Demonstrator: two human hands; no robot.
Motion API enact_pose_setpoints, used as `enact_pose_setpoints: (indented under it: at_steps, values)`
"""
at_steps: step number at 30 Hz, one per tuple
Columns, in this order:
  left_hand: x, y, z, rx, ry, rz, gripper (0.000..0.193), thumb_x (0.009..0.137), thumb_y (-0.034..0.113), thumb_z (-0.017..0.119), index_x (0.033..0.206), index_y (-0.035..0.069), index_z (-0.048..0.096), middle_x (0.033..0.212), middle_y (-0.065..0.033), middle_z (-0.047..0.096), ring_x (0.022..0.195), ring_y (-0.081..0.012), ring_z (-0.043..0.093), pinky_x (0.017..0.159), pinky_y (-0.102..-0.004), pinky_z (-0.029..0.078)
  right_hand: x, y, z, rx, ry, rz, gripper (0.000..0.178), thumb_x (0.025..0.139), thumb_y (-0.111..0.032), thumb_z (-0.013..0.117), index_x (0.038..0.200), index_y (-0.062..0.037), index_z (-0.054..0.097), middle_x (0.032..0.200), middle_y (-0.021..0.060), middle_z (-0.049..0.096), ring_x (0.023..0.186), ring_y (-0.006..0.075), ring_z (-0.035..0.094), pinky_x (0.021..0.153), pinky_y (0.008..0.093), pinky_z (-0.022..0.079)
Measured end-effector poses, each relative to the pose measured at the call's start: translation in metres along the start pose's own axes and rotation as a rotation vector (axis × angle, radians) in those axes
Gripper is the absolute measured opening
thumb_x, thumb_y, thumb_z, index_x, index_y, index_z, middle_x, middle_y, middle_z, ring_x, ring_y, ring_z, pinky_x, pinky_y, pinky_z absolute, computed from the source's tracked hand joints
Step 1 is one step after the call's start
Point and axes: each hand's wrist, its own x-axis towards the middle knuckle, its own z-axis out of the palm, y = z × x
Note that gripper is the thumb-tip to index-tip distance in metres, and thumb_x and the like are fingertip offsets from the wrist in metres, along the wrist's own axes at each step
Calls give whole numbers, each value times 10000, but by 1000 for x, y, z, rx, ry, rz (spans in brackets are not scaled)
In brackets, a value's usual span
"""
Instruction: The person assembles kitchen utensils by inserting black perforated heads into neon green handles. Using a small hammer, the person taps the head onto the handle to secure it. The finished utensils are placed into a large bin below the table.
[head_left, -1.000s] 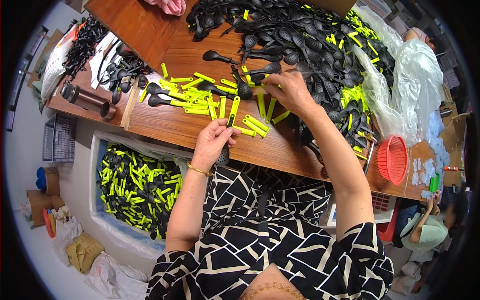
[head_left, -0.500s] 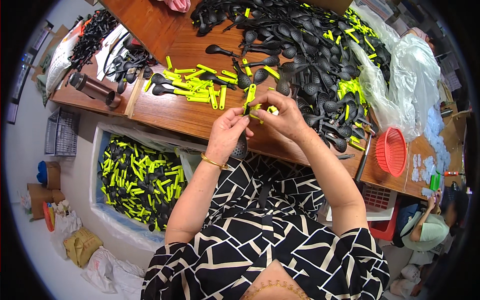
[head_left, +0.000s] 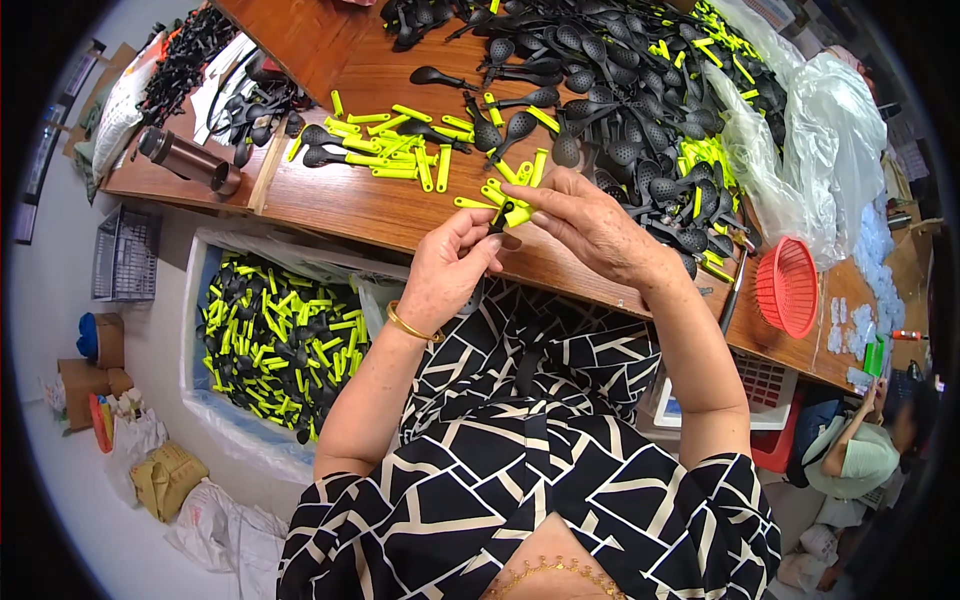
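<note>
Together, both hands on yellow handle

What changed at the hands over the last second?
The right hand, which had been reaching into the pile of black spoons, came back with a yellow-green handle piece. The left hand rose off the wooden table with a black spoon, and both now meet above the table edge. The loose handle pieces and red basket stayed put.

You've got two hands up: left hand, right hand. One red basket, one brown flask, one bracelet. Black spoons and yellow handles: too many to count.
</note>
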Motion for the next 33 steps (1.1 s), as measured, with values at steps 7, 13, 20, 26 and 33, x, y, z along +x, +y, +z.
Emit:
enact_pose_setpoints:
  at_steps: [7, 13, 20, 26, 33]
  values:
    - [-9, 15, 10, 153, 37, -17, 291, 1037, 43, 575, 1321, -24, 585, 1099, -102, 746, 894, -102, 704, 762, -229, 559, 6, -5, -17, 124, -18, -98, 234, 869, -43, 756, 1100, -80, 749, 972, 93, 711, 925, 270, 695, 806, 377, 552]
    - [-11, 14, 11, 228, 13, -13, 298, 1042, 54, 577, 1332, -13, 584, 1076, -89, 744, 871, -102, 705, 758, -225, 550, 13, -4, -11, 75, -4, -114, 175, 834, -68, 778, 1007, -61, 751, 886, 84, 708, 858, 277, 706, 746, 378, 563]
    - [-10, 12, 10, 182, 43, -15, 261, 1010, 40, 621, 1253, -58, 626, 963, -82, 746, 796, -112, 719, 709, -246, 580, 13, -1, -8, 145, -69, 42, 201, 808, -80, 811, 1006, -87, 775, 905, 46, 734, 877, 222, 704, 790, 343, 545]
    - [-8, 9, 12, 224, 47, -1, 215, 1023, 54, 630, 1223, -25, 644, 933, -43, 721, 788, -92, 700, 697, -218, 558, 13, -1, 0, -18, -21, -53, 192, 787, -93, 817, 977, -103, 792, 890, 50, 732, 852, 250, 694, 778, 367, 529]
    - [-7, -7, 5, 691, 167, 237, 117, 949, 38, 689, 1059, -3, 690, 763, -91, 710, 677, -134, 695, 618, -282, 540, 3, -8, 20, -287, 65, -49, 294, 794, -184, 824, 1085, -172, 780, 845, 54, 714, 851, 277, 681, 812, 391, 498]
